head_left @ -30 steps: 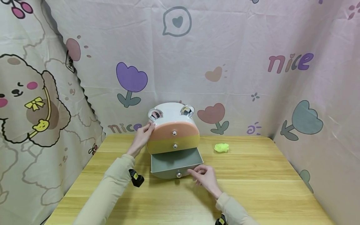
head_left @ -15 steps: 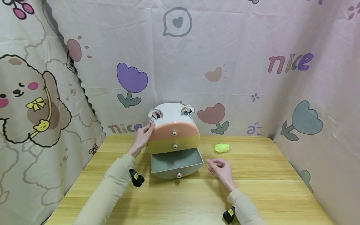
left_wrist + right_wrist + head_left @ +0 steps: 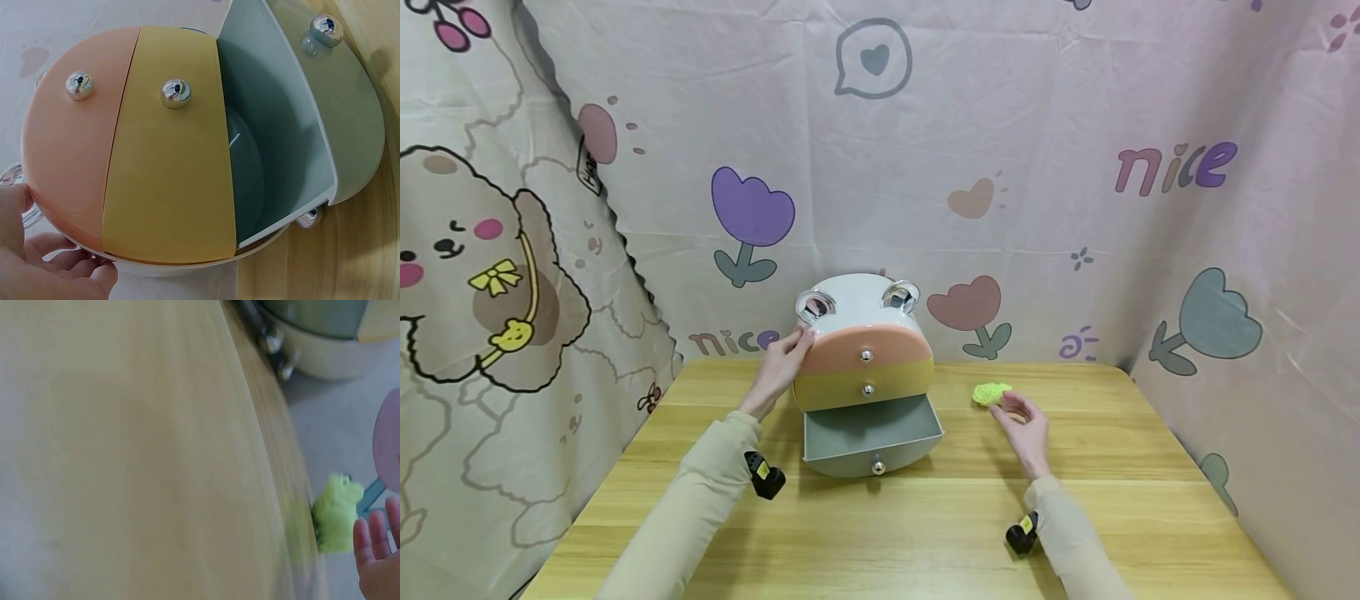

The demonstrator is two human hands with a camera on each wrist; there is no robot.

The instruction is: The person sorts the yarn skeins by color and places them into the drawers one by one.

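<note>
A frog-shaped drawer box [image 3: 861,302] stands at the table's back, with white top, silver eyes, and orange and yellow fronts pushed in. Its bottom green drawer [image 3: 842,467] is pulled out; nothing shows inside. My left hand [image 3: 777,368] grips the box's left side; in the left wrist view the thumb presses the orange front's edge and the fingers curl round the side. To the right lies a small lime-green lumpy toy [image 3: 988,393], figure-like in the right wrist view. My right hand [image 3: 1027,427] reaches beside it, fingers apart; whether they touch is unclear.
The wooden table [image 3: 1112,492] runs up to a printed cloth backdrop [image 3: 1037,125]. Another hanging cloth [image 3: 445,433] borders the left side. Round silver knobs [image 3: 175,94] stick out from the drawer fronts.
My right hand has left the green drawer's front corner and moved right and away from me, up to the lime-green toy. My left hand and the drawer box stay in place.
</note>
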